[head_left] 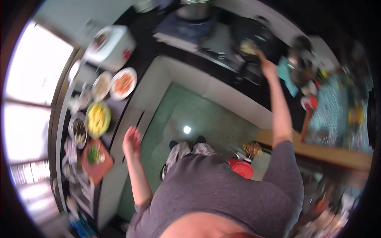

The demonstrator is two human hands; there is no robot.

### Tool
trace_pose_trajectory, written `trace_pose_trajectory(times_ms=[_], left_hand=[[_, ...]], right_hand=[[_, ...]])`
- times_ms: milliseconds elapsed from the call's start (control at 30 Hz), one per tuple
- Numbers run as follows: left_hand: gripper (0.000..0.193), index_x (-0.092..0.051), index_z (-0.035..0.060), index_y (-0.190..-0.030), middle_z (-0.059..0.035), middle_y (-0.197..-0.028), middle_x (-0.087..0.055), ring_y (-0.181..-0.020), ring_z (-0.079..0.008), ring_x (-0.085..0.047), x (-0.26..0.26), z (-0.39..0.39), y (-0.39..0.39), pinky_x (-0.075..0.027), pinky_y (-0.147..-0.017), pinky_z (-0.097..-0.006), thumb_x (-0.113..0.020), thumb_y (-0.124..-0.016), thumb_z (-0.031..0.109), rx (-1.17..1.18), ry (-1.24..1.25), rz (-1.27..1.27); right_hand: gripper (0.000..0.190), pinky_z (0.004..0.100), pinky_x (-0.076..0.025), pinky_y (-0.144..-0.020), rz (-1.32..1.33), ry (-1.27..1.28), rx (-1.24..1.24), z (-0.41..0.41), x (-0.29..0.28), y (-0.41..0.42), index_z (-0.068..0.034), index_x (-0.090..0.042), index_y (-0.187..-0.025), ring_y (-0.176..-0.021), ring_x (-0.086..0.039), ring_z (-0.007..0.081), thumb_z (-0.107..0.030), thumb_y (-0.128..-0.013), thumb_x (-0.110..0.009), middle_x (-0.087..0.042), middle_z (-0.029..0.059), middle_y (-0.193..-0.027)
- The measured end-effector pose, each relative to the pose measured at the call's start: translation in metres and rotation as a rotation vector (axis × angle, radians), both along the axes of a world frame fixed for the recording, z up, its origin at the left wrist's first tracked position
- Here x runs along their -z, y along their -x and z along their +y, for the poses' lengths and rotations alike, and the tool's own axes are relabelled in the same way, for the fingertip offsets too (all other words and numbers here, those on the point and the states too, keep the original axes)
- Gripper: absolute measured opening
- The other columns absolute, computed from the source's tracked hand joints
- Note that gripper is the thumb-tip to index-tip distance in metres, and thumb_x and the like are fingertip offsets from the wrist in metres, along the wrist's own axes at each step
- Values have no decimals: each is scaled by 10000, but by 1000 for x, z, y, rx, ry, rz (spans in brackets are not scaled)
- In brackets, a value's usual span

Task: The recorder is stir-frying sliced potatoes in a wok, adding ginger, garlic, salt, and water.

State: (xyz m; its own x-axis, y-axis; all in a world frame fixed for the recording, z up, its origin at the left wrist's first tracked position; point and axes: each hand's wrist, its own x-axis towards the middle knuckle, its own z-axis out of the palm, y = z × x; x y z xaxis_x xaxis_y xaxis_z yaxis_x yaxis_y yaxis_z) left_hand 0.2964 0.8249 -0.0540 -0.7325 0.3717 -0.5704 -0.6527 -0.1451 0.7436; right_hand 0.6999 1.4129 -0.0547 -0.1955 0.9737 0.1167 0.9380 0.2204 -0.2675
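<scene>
My right hand (269,70) reaches to the edge of a dark wok (245,29) on the gas stove. It grips what looks like the brown handle (260,54) of a cooking utensil; blur hides its exact form. Pale yellowish food (248,47) shows in the wok beside the handle's end. My left hand (132,141) hangs in front of the left counter, fingers loosely curled, with nothing visible in it. Nearest to it on that counter are a red-brown cutting board (102,166) bearing chopped greens (93,154) and a green bowl (109,119) of yellow strips.
A plate of orange pieces (123,83), a pale-filled bowl (101,85) and a bowl of dark pieces (79,128) crowd the left counter, below a white appliance (114,44). A metal pot (195,12) stands on the stove. A red plastic container (242,169) sits by my right side.
</scene>
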Motion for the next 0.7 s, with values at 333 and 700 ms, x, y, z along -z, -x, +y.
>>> trace_pose_trajectory(times_ms=[333, 700], left_hand=[[280, -567, 29, -1150, -92, -1117, -609, -993, -180, -608, 6, -1, -11, -514, -842, -310, -429, -910, 72, -75, 67, -42], [324, -509, 16, -1218, -164, -1203, -569, -1051, -252, -607, 79, -91, 74, -541, -863, -364, -435, -923, 126, -174, -158, -278]], right_hand=[[464, 507, -502, -742, -401, -131, 29, -2, 15, -80, -204, -458, -1349, -868, -637, 399, -202, -889, -523, -641, 231, -968], [470, 443, -495, -818, -413, -567, 48, -88, -26, -3, -163, -461, -1357, -1029, -570, 366, -277, -912, -564, -555, 212, -1130]])
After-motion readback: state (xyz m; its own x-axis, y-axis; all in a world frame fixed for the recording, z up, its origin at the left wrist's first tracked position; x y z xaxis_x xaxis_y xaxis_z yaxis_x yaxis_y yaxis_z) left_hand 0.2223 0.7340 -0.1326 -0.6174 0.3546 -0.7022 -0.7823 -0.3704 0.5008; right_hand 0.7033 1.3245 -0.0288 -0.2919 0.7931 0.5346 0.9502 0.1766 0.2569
